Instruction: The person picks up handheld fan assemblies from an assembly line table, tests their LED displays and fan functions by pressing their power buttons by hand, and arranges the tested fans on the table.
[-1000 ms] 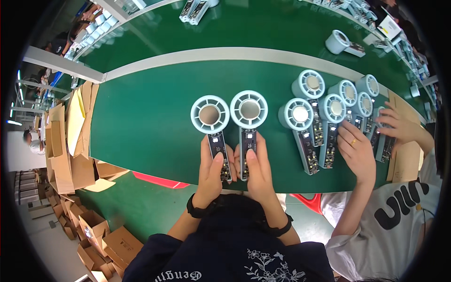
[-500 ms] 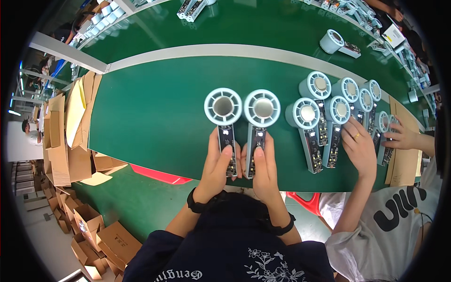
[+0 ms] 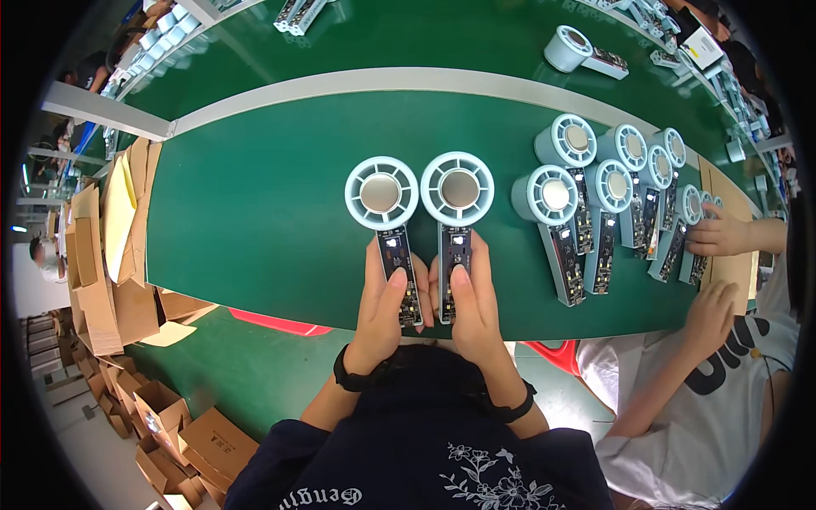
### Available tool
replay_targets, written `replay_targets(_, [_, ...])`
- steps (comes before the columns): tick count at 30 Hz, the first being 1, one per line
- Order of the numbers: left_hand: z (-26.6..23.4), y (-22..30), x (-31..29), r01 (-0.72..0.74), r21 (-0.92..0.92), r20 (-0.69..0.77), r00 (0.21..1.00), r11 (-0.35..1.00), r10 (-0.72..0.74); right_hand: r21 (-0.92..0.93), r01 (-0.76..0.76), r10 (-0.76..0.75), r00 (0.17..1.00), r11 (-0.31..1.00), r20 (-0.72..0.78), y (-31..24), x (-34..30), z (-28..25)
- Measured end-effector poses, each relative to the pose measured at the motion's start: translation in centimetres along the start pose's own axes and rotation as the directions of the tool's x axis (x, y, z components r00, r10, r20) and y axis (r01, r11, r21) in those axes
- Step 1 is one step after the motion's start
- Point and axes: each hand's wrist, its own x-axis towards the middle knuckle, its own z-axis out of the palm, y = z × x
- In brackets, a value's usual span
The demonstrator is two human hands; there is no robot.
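Note:
My left hand (image 3: 378,310) is wrapped round the handle of a pale blue handheld fan (image 3: 402,255), thumb on its exposed dark circuit board. A second, matching handheld fan (image 3: 455,246) is in my right hand (image 3: 476,310), with that thumb also on the board. Both fans stand side by side, round ringed heads pointing away from me, each with a silver disc in the middle. Their heads are close together with a narrow gap. Fingers of both hands curl behind the handles and are partly hidden.
Several similar fans (image 3: 568,263) lie on the green table (image 3: 255,187) to my right. A co-worker's hand (image 3: 722,234) touches the farthest ones, beside a cardboard sheet (image 3: 739,272). Cardboard boxes (image 3: 132,314) stand at the left edge. Beyond a pale rail (image 3: 365,79) lies another fan (image 3: 569,51).
The view has shifted slightly. My two fans look a little larger and slightly farther apart, still held. One of the co-worker's hands has drawn back from the fans toward their body.

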Motion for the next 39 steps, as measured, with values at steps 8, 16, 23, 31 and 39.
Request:
replay_targets(8, [-0.09,0.02,0.04,-0.033,0.047,0.017,0.999,0.998,0.032,-0.054,-0.017,0.018,1.0,0.998,0.016,-0.23,0.08,-0.03])
replay_targets(16, [-0.15,-0.06,-0.12,-0.03,0.011,0.022,0.999,0.999,0.03,0.008,-0.03,0.029,0.999,1.0,0.036,-0.38,0.2,-0.08])
replay_targets(23, [-0.13,-0.2,-0.09,-0.035,-0.018,0.015,0.999,0.999,0.036,0.023,-0.036,0.035,0.998,0.999,0.048,-0.3,0.17,-0.23])
replay_targets(31, [-0.16,0.28,-0.09,-0.006,0.046,0.025,1.0,0.999,0.005,-0.01,0.026,-0.026,0.999,1.0,0.025,-0.11,0.17,0.1])
replay_targets(39, [-0.17,-0.05,-0.59,-0.046,-0.034,0.054,0.997,0.998,0.048,0.008,0.084,-0.085,0.996,0.996,0.039,0.03,0.15,-0.17])
